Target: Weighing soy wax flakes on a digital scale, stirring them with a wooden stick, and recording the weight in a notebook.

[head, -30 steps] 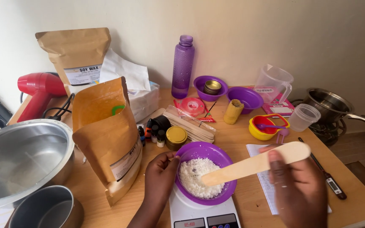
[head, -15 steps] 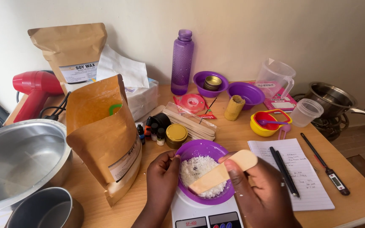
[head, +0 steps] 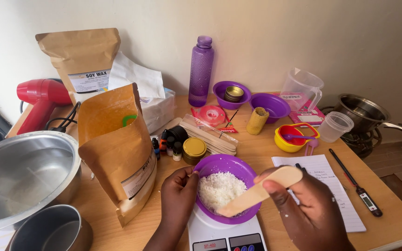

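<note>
A purple bowl holding white flakes sits on a white kitchen scale at the near table edge. My left hand grips the bowl's left rim. My right hand holds a flat wooden spatula, its lower tip dipped into the bowl at the near side. An open brown paper bag stands just left of the bowl.
Large metal bowl and a metal pot at left. Red heat gun, second brown bag, purple bottle, wooden sticks, gold-lidded tin, yellow cups, paper sheet, thermometer, saucepan.
My right hand brought the spatula from above the table's right side down into the bowl, then drew it toward the bowl's near right rim. The left hand stayed on the rim.
</note>
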